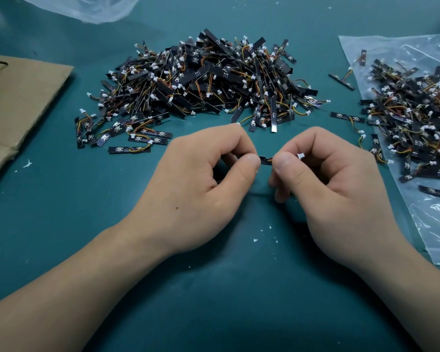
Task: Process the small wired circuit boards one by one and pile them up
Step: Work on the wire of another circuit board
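The left hand (203, 179) and right hand (323, 181) pinch one small black wired circuit board (266, 160) between them (white plug showing) — above the teal mat (226, 288). Behind lies a big heap of boards (206, 80); more rest on a clear plastic bag (429, 224) at right, brown cardboard (18, 102) left.

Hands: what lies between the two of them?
Head view: a short stretch of one black circuit board, pinched by the left hand and the right hand.

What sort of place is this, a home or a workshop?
Probably an electronics assembly bench: a pile of wired circuit boards lies on a green mat, more sit on a clear plastic bag, and the left hand and right hand pinch one board.
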`<state>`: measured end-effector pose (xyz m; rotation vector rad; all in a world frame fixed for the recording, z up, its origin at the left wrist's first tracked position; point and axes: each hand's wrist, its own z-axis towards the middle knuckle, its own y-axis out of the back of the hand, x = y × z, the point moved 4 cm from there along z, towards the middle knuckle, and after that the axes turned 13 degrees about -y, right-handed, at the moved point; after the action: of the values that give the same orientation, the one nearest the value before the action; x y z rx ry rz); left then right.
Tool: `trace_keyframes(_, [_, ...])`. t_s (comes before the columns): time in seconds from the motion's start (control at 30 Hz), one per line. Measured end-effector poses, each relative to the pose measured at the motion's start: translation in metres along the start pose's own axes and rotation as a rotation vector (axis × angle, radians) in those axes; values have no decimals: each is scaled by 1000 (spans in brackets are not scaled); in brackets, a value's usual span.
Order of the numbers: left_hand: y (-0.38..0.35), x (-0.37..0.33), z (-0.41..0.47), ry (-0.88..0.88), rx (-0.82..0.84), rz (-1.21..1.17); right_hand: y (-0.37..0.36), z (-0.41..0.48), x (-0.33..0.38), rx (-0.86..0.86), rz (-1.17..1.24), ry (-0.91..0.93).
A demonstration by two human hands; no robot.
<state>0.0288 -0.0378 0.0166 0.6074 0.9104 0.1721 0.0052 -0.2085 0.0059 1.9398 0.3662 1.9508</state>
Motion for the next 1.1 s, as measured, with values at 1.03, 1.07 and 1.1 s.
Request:
trace_keyframes(1.03, [0, 0, -1, 28, 0, -72, -3, -4, 4, 83, -106, 45])
trace_keyframes(1.07, [2, 0, -1, 25, -40, -29, -1, -2, 2, 75, -54, 17])
trace_keyframes(1.1, [4, 0, -1, 14, -79, 39, 0, -1, 1, 69, 3, -7])
